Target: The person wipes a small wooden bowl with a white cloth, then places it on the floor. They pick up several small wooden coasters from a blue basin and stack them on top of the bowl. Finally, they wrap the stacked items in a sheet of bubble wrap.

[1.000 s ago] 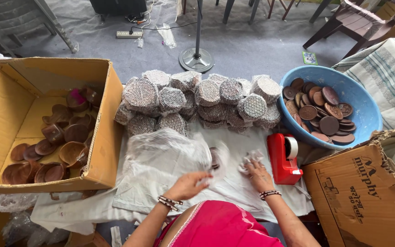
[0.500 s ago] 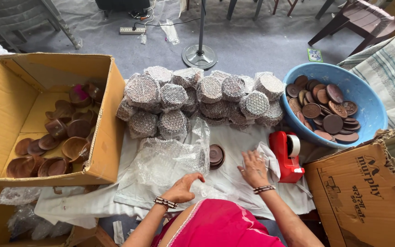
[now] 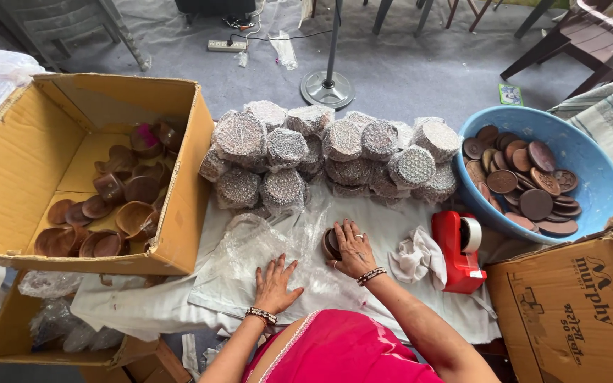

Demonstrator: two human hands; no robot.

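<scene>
Flat-open left hand presses bubble wrap; right hand cups brown discs before wrapped round bundles.

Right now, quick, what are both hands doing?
Left hand: open, fingers spread, pressed flat on the clear plastic sheet.
Right hand: curled over a small stack of brown clay discs, touching it.

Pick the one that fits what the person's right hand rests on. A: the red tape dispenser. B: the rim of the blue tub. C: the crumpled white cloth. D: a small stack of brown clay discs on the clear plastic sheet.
D: the right hand lies over a small stack of brown clay discs on the clear plastic sheet, apart from the red tape dispenser and the blue tub.
</scene>
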